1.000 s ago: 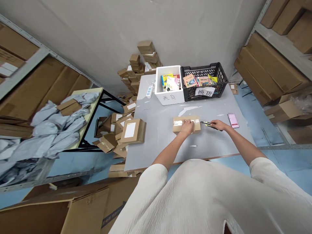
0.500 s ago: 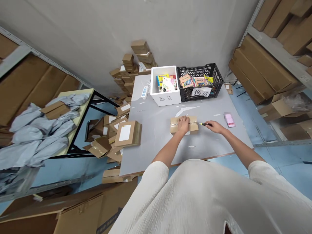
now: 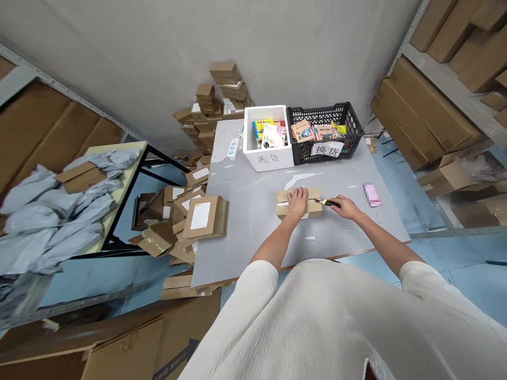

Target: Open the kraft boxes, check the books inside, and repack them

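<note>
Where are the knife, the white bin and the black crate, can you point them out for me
Knife [image 3: 328, 202]: head view, on its handle, just ahead of the right hand [image 3: 346, 207].
White bin [image 3: 262, 159]: head view, on its front wall.
Black crate [image 3: 352, 149]: head view, on its front wall, right of the paper sign.

The person wears a loose white top [image 3: 328, 316] of softly wrinkled cloth, which has a short left sleeve [image 3: 257, 287] and a short right sleeve [image 3: 422, 279], also a small pointed opening [image 3: 369, 370] showing dark red inside, while left hand [image 3: 298, 201] and right hand [image 3: 345, 207] are bare.
</note>
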Demonstrator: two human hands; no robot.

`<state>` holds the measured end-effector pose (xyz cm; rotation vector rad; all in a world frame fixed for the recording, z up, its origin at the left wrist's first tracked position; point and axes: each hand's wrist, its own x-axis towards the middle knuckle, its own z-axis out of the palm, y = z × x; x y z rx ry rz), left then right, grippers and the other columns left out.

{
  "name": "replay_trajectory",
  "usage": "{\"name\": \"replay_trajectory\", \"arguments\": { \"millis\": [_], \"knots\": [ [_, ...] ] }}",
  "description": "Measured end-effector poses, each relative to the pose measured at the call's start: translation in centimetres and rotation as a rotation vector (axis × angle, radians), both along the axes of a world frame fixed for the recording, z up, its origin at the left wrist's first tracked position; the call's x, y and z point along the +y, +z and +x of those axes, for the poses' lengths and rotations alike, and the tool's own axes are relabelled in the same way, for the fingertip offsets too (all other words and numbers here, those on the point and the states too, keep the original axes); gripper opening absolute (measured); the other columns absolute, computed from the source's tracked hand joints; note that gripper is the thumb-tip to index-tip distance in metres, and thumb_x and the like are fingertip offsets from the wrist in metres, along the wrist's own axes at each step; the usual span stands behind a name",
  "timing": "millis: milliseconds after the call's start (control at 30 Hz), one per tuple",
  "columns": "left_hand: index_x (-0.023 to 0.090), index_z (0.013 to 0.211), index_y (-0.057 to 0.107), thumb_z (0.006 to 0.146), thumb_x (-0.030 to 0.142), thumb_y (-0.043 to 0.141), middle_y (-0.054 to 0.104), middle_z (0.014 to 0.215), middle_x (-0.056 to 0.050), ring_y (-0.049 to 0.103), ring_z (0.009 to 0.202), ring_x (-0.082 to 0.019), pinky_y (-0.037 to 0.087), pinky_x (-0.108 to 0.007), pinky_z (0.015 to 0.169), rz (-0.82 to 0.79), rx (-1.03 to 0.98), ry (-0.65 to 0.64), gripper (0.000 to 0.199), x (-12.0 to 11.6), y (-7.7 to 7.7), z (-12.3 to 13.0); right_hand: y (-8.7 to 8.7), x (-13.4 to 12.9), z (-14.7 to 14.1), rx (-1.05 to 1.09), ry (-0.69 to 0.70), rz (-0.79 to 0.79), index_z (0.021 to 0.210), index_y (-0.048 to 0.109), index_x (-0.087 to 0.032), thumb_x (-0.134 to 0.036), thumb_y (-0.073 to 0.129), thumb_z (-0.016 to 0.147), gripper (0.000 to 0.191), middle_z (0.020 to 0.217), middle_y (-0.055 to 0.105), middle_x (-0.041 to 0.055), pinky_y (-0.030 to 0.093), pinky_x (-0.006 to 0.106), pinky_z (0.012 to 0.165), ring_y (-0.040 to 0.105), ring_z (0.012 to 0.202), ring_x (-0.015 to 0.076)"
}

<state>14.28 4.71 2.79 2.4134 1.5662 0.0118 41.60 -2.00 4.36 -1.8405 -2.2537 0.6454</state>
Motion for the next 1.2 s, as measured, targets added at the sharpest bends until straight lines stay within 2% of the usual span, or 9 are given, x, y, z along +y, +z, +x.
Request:
{"name": "replay_trajectory", "arguments": {
  "millis": [167, 433, 633, 767, 900, 1067, 1133, 1200],
  "knots": [
    [0.018, 0.173, 0.037, 0.100, 0.009, 0.031, 0.035, 0.179, -0.019, 0.028, 0.166, -0.035, 0.026, -0.065, 0.130, 0.023, -0.011, -0.007, 0.074, -0.4, -0.2, 0.1, -0.7, -0.3, 0.0, -0.006, -0.059, 0.035, 0.149, 0.070, -0.029, -0.038, 0.056, 0.110, 0.042, 0.124, 0.073, 0.0107, 0.053, 0.035, 0.095, 0.070, 0.111, 0.0272],
    [0.019, 0.174, 0.037, 0.103, 0.013, 0.030, 0.035, 0.180, -0.018, 0.027, 0.167, -0.035, 0.023, -0.066, 0.132, 0.030, -0.013, 0.004, 0.072, -0.8, -0.4, 0.0, -1.6, -0.2, 1.1, -0.064, -0.021, 0.107, 0.149, 0.070, -0.027, -0.037, 0.054, 0.109, 0.044, 0.126, 0.073, 0.0134, 0.052, 0.040, 0.098, 0.067, 0.116, 0.0309],
    [0.021, 0.175, 0.033, 0.103, 0.015, 0.031, 0.034, 0.181, -0.016, 0.026, 0.168, -0.032, 0.020, -0.064, 0.134, 0.000, -0.010, 0.000, 0.073, -1.0, 0.4, -0.1, -0.9, 0.6, 3.4, 0.035, -0.214, 0.156, 0.150, 0.067, -0.024, -0.039, 0.052, 0.106, 0.049, 0.130, 0.072, 0.0162, 0.053, 0.044, 0.100, 0.067, 0.118, 0.0347],
    [0.021, 0.176, 0.032, 0.108, 0.024, 0.028, 0.031, 0.183, -0.015, 0.023, 0.169, -0.032, 0.015, -0.062, 0.136, -0.042, -0.029, 0.017, 0.068, -0.9, 0.9, -0.1, -0.7, 0.9, 3.8, 0.068, -0.225, 0.112, 0.147, 0.068, -0.021, -0.041, 0.056, 0.103, 0.050, 0.134, 0.071, 0.0175, 0.053, 0.046, 0.102, 0.067, 0.120, 0.0364],
    [0.022, 0.174, 0.036, 0.111, 0.037, 0.032, 0.028, 0.184, -0.015, 0.022, 0.170, -0.033, 0.013, -0.062, 0.137, -0.064, -0.043, 0.021, 0.065, -1.6, 1.3, -1.0, -0.7, 1.7, 1.9, 0.106, -0.204, 0.063, 0.142, 0.071, -0.021, -0.042, 0.058, 0.103, 0.046, 0.131, 0.072, 0.0161, 0.053, 0.043, 0.103, 0.067, 0.118, 0.0338],
    [0.024, 0.169, 0.042, 0.108, 0.056, 0.049, 0.034, 0.180, -0.016, 0.027, 0.167, -0.035, 0.019, -0.058, 0.136, -0.058, -0.047, -0.003, 0.069, -3.6, 2.0, -3.0, -0.3, 5.4, -3.3, 0.161, -0.064, 0.060, 0.135, 0.073, -0.020, -0.040, 0.061, 0.101, 0.041, 0.135, 0.072, 0.0161, 0.049, 0.044, 0.111, 0.063, 0.128, 0.0334],
    [0.026, 0.169, 0.041, 0.107, 0.056, 0.053, 0.037, 0.179, -0.016, 0.028, 0.167, -0.034, 0.020, -0.057, 0.135, -0.061, -0.037, -0.027, 0.071, -4.3, 2.2, -3.6, -0.2, 7.0, -5.4, 0.159, -0.053, 0.044, 0.134, 0.072, -0.019, -0.038, 0.062, 0.099, 0.041, 0.144, 0.070, 0.0157, 0.046, 0.046, 0.114, 0.060, 0.134, 0.0343],
    [0.028, 0.170, 0.041, 0.108, 0.051, 0.054, 0.038, 0.178, -0.015, 0.028, 0.167, -0.034, 0.021, -0.056, 0.135, -0.069, -0.018, -0.044, 0.067, -4.7, 2.2, -3.9, -0.5, 8.1, -6.9, 0.145, -0.056, -0.016, 0.130, 0.073, -0.020, -0.037, 0.063, 0.098, 0.038, 0.140, 0.073, 0.0145, 0.045, 0.047, 0.113, 0.061, 0.132, 0.0342]
  ]
}}
